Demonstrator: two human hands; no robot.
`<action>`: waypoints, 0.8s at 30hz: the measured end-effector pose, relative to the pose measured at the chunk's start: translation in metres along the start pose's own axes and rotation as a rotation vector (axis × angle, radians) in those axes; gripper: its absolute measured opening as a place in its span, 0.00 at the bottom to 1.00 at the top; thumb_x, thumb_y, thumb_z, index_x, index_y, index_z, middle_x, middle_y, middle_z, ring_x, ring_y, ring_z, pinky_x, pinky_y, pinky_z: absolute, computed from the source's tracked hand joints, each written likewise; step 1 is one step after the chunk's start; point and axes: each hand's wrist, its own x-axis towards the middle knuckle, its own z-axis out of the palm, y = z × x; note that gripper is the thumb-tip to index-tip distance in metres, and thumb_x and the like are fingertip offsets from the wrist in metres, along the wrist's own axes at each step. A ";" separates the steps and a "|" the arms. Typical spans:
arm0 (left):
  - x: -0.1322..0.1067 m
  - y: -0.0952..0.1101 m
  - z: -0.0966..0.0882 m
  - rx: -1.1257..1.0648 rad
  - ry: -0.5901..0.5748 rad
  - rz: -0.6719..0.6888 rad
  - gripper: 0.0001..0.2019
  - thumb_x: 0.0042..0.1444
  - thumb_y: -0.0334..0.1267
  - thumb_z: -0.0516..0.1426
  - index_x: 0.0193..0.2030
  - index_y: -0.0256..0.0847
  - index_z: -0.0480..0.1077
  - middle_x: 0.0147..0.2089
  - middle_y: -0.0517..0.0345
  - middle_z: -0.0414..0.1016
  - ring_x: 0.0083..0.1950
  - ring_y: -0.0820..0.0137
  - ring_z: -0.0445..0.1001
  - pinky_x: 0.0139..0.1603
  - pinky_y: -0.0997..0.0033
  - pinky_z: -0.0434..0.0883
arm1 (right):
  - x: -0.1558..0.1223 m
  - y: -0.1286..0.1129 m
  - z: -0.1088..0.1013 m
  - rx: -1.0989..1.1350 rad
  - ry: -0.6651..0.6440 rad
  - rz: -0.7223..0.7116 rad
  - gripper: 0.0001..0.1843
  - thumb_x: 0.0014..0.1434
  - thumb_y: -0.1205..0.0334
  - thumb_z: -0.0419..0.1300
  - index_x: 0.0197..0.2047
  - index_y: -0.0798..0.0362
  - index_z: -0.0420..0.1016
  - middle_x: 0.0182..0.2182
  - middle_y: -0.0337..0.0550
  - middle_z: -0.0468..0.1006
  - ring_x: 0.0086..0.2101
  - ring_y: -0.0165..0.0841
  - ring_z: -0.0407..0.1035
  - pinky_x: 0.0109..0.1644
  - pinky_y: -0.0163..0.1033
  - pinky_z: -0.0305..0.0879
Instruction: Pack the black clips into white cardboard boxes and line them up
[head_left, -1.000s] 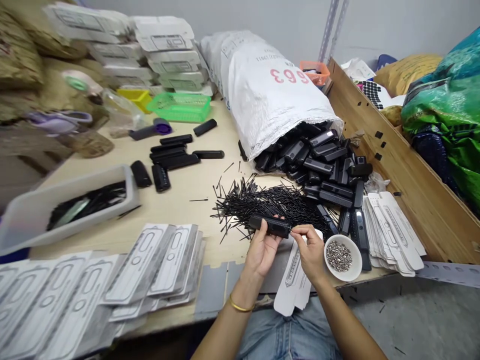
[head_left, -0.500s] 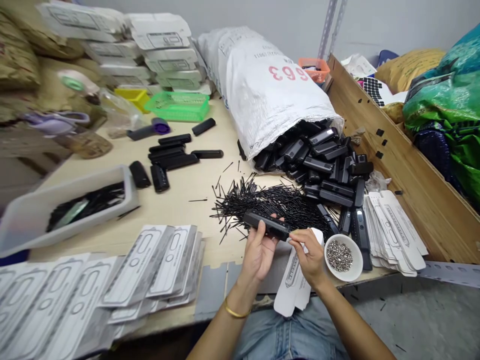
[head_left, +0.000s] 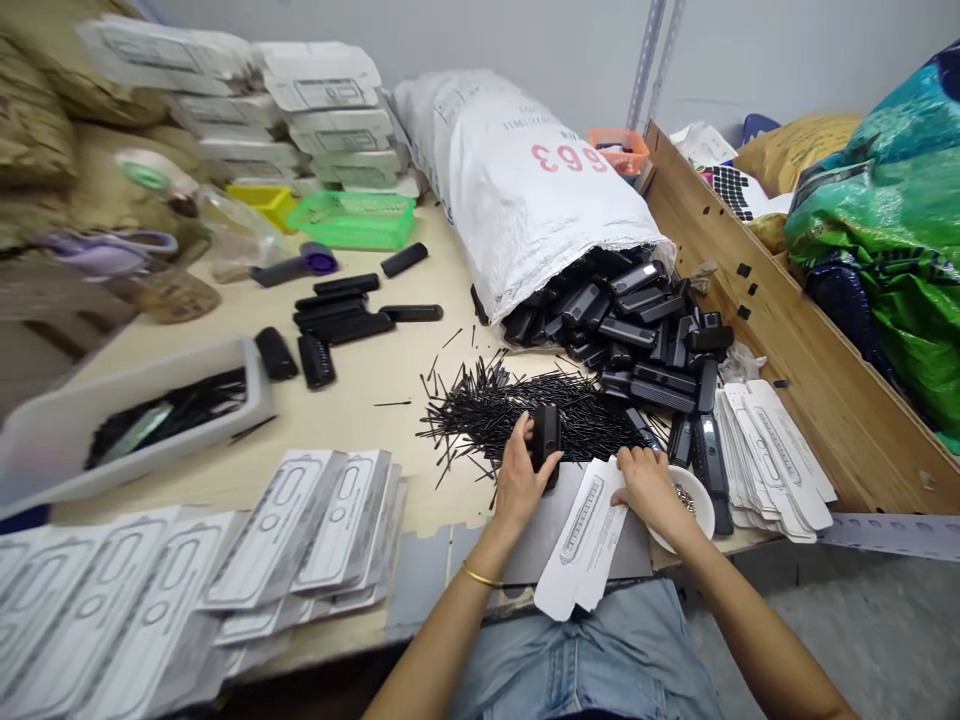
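Observation:
My left hand [head_left: 519, 478] is closed around a black oblong plastic case [head_left: 547, 436], held upright over the edge of a heap of thin black sticks [head_left: 480, 405]. My right hand [head_left: 651, 488] has its thumb and fingers pinched on the upper right edge of a white printed card [head_left: 581, 530]. More than one such card lies there, overlapping, on a grey sheet [head_left: 525, 556] at the table's front edge. Partly behind my right hand is a white bowl [head_left: 703, 500] of small metal pieces.
A white sack [head_left: 517, 180] spills black cases [head_left: 645, 330] onto the table. Flat cards [head_left: 776, 450] are stacked at right beside a wooden board [head_left: 750, 300]. Packed boxes [head_left: 277, 525] lie front left, near a plastic bin [head_left: 259, 380]. A green basket [head_left: 352, 222] stands behind.
My left hand has turned the black case from lying sideways to upright. My right hand has left the case's end and moved right and up to grip the card.

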 end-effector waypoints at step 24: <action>-0.019 0.062 0.002 -1.032 -0.331 -0.437 0.41 0.53 0.52 0.57 0.67 0.55 0.37 0.65 0.44 0.56 0.51 0.58 0.72 0.43 0.62 0.73 | 0.011 -0.046 0.000 1.229 0.290 -0.143 0.16 0.58 0.57 0.55 0.50 0.49 0.69 0.47 0.46 0.70 0.46 0.35 0.65 0.51 0.42 0.62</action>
